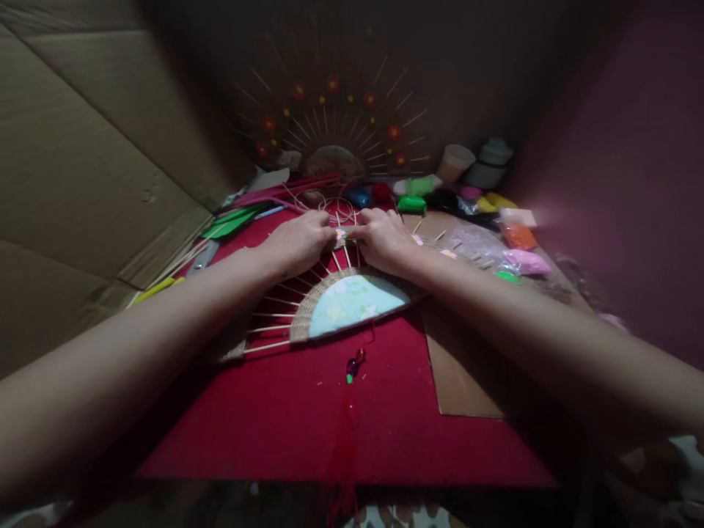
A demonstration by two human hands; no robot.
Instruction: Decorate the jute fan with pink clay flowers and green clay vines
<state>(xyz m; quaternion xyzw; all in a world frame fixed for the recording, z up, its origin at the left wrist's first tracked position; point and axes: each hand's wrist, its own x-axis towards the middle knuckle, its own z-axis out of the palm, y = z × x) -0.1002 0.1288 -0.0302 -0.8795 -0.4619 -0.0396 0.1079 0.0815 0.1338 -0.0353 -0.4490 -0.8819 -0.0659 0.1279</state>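
Note:
A woven fan (302,323) with thin sticks and a pale blue half-round panel (357,299) lies on a red surface (385,425). At its top edge, my left hand (305,238) has its fingers closed at the woven band, beside a small pink flower (339,234). On the flower's other side, my right hand (382,235) also presses its fingers to the band. Both sets of fingertips nearly meet there. A red tassel (349,440) with dark beads (355,363) hangs below the fan.
Brown cardboard (467,367) lies at the right, under my right forearm. Colourful clay packets (520,236) line the right back. A cup (456,163) and a bottle (490,163) stand behind. Green sheets (234,221) and scissors-like yellow handles (158,290) lie left. Another flowered fan (333,136) stands behind.

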